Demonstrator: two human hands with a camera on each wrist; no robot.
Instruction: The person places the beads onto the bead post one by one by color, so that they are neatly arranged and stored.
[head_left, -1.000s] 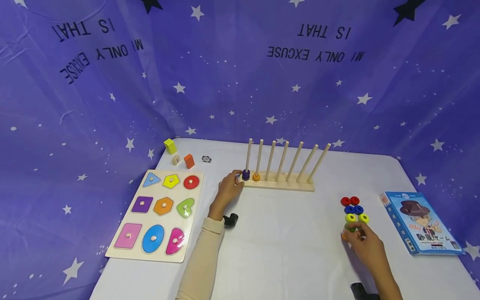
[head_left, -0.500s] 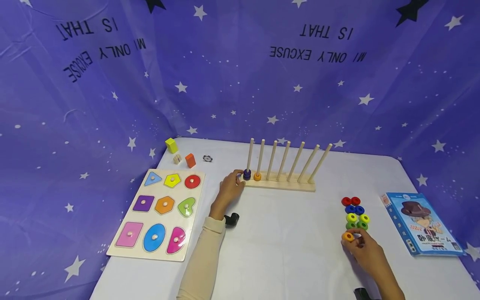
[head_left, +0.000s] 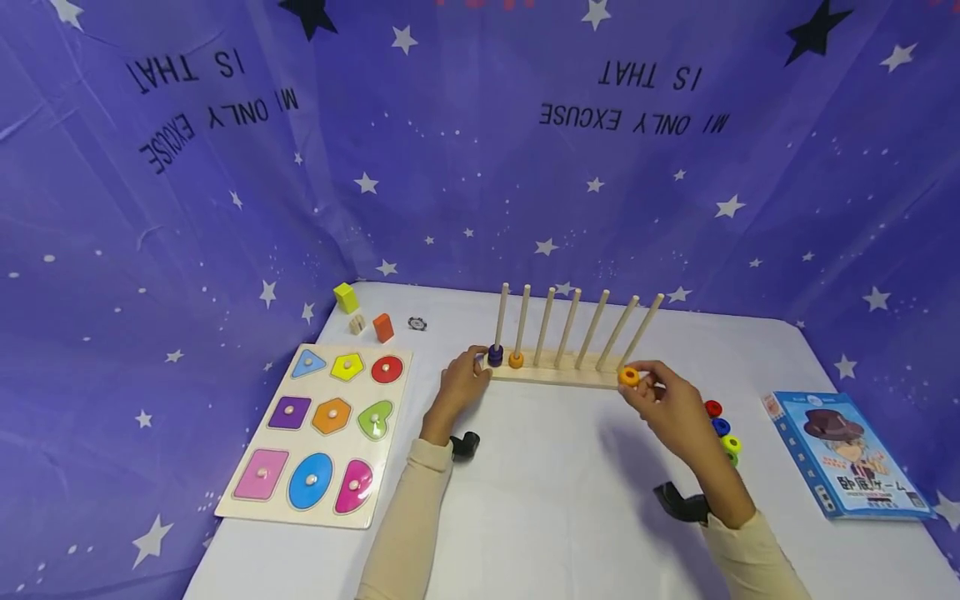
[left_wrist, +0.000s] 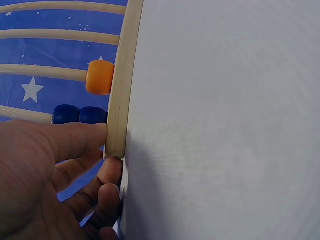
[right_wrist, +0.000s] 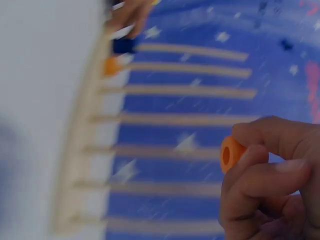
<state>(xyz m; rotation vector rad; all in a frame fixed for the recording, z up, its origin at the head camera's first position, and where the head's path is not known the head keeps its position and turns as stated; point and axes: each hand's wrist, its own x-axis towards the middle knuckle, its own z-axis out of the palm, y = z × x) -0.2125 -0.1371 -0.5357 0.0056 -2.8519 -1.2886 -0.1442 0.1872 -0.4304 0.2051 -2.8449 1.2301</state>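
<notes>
Head view shows both hands at the wooden peg rack (head_left: 558,372) on the white surface (head_left: 570,492): the left hand (head_left: 461,385) holds the rack's left end, and the right hand (head_left: 663,400) pinches an orange ring (head_left: 629,377) in the air by the rack's right end. Only the left wrist view shows the thumb on top of the rack's end with curled fingers beneath, beside the blue rings (left_wrist: 80,114). A second ago the right hand was down by the loose rings (head_left: 722,429).
</notes>
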